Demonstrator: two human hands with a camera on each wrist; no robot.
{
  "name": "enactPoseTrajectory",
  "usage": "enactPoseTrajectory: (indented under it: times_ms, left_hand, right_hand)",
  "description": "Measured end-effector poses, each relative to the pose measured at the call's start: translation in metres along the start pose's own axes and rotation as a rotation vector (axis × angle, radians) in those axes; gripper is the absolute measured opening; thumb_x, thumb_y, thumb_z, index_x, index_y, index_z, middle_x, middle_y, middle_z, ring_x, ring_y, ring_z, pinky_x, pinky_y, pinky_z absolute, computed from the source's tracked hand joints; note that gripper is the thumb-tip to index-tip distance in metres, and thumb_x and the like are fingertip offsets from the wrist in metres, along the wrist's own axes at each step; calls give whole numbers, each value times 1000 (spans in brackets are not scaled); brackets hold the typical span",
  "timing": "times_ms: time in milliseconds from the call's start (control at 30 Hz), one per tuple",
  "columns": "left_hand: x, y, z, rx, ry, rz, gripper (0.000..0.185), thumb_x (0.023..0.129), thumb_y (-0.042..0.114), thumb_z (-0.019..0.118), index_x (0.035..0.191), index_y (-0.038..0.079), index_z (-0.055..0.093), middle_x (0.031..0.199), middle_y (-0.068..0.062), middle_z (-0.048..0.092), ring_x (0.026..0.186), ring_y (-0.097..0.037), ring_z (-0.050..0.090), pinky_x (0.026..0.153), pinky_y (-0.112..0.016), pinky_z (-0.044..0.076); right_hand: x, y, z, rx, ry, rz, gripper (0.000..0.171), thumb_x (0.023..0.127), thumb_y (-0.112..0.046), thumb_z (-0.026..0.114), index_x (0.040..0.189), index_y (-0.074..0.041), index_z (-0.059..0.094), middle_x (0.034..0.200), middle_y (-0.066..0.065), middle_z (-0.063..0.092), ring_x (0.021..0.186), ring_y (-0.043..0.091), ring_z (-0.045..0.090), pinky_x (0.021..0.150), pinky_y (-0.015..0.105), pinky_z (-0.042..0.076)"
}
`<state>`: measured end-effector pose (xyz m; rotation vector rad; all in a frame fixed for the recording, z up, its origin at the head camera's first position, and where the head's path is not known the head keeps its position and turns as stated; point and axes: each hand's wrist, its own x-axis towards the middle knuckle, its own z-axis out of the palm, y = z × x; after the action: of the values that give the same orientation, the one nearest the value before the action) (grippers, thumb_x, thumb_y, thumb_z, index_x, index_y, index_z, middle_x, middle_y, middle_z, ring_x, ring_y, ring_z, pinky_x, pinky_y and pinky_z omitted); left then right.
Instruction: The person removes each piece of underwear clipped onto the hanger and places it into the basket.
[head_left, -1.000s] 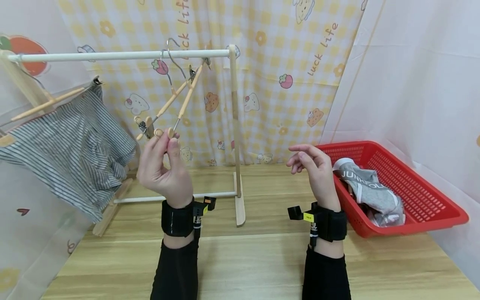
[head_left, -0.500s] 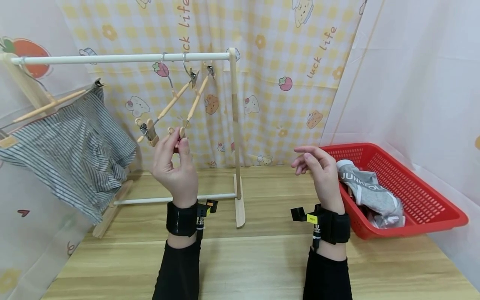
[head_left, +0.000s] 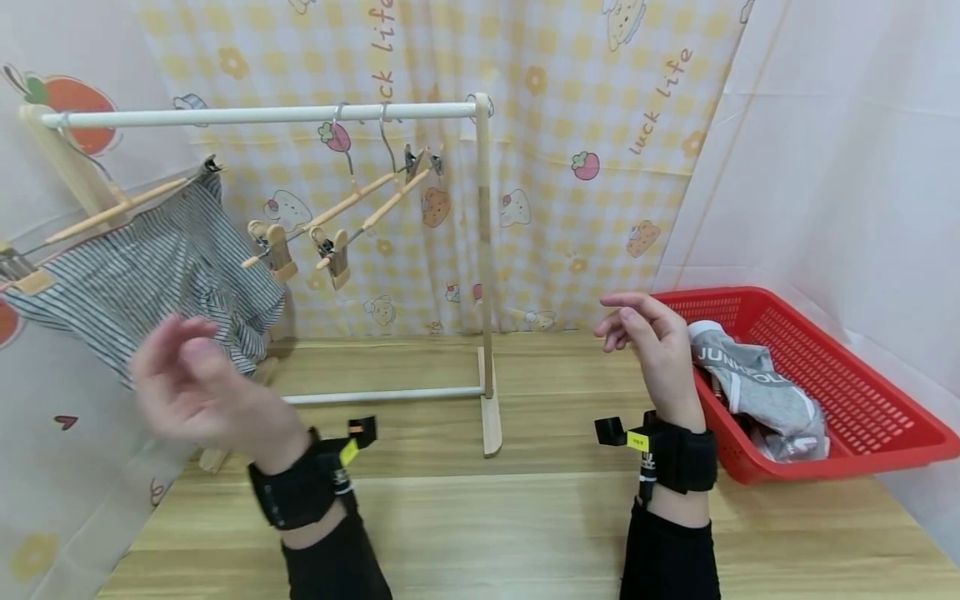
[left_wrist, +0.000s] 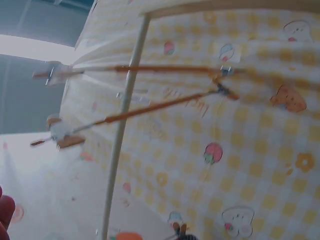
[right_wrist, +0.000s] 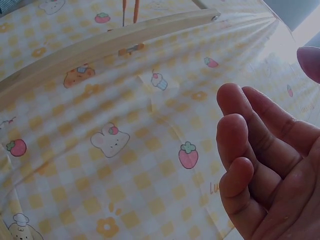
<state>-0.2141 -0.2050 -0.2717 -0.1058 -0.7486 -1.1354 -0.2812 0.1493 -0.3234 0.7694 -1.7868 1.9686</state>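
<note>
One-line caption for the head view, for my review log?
Both hands empty: left hand blurred near the striped shorts, right hand beside the red basket; two clip hangers hang on the rail.

curtain (head_left: 585, 100): the words "luck life" stand in slanted orange-brown script, once near the top middle above the rail and once further right, beside a strawberry print.
grey garment (head_left: 757, 387): white capitals on its waistband, readable as "JUNK" followed by letters that a fold partly hides; it lies in the red basket (head_left: 885, 400) at the right edge of the bench.
yellow tags on the wrist straps (head_left: 639, 441): print too small to read.
</note>
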Motion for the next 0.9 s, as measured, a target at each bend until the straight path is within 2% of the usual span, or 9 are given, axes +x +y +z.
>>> enactPoseTrajectory:
  times_ms: [100, 200, 333, 467, 600, 700, 800, 867, 900]
  left_hand:
    - [24, -16, -28, 139, 45, -20, 20, 84, 3, 57, 101, -7, 64, 96, -17, 62, 91, -26, 55, 84, -27, 44]
    - [41, -38, -55, 329, 44, -123, 31, 88, 6, 56, 118, -1, 58, 117, -12, 57, 111, -19, 47, 89, -22, 37]
    - [56, -57, -79, 399, 82, -372, 25, 91, 4, 58, 116, 5, 59, 150, -4, 37, 136, -6, 26, 97, -18, 32]
    - [63, -62, -87, 365, 58, -599, 20, 91, 0, 59, 109, 3, 66, 162, 1, 16, 144, -2, 11, 101, -17, 29]
    - [60, -62, -88, 331, 18, -660, 29, 91, 1, 60, 119, 1, 65, 153, -6, 35, 141, -11, 26, 100, -18, 29]
    - [58, -64, -85, 229, 70, -631, 31, 89, -5, 60, 119, -1, 61, 123, -10, 54, 117, -15, 47, 94, -19, 36]
    - [56, -65, -81, 113, 116, -614, 33, 85, -11, 62, 115, 0, 54, 90, -9, 48, 87, -15, 47, 80, -20, 41]
    - [54, -65, -79, 78, 119, -605, 38, 84, -13, 64, 117, 4, 52, 79, -7, 37, 75, -15, 42, 70, -21, 41]
    - [53, -64, -77, 82, 97, -595, 40, 84, -13, 64, 119, 5, 53, 78, -7, 39, 72, -15, 40, 68, -21, 40]
  right_hand:
    - [0, 0, -1, 4, -8, -7, 27, 102, -11, 51, 113, 10, 64, 80, 12, 69, 63, 20, 59, 63, 25, 53]
    - [0, 0, -2, 6, -20, -10, 26, 102, -11, 51, 114, 7, 65, 81, 11, 68, 64, 20, 59, 64, 24, 53]
    - [-1, 0, -1, -1, -5, 10, 24, 103, -12, 51, 112, 3, 67, 80, 11, 68, 63, 20, 59, 64, 25, 53]
    - [-3, 0, -1, -16, 5, 19, 24, 103, -12, 51, 112, 2, 68, 80, 11, 68, 63, 20, 59, 63, 25, 53]
    - [-4, 0, -1, -24, 18, 27, 25, 102, -12, 51, 111, 6, 66, 79, 12, 68, 62, 20, 59, 63, 25, 53]
    - [-3, 1, 0, -27, 27, 32, 27, 102, -12, 51, 111, 9, 65, 79, 13, 68, 61, 20, 59, 62, 25, 53]
    - [-2, 1, -1, -30, 20, 24, 28, 102, -12, 51, 112, 10, 64, 79, 13, 68, 62, 20, 59, 62, 25, 53]
    - [-1, 1, -2, -28, 11, 20, 28, 103, -12, 51, 112, 10, 64, 80, 12, 68, 62, 20, 59, 63, 25, 53]
    - [-1, 1, -2, -32, 6, 17, 28, 103, -13, 50, 113, 10, 64, 80, 12, 68, 63, 19, 59, 63, 25, 53]
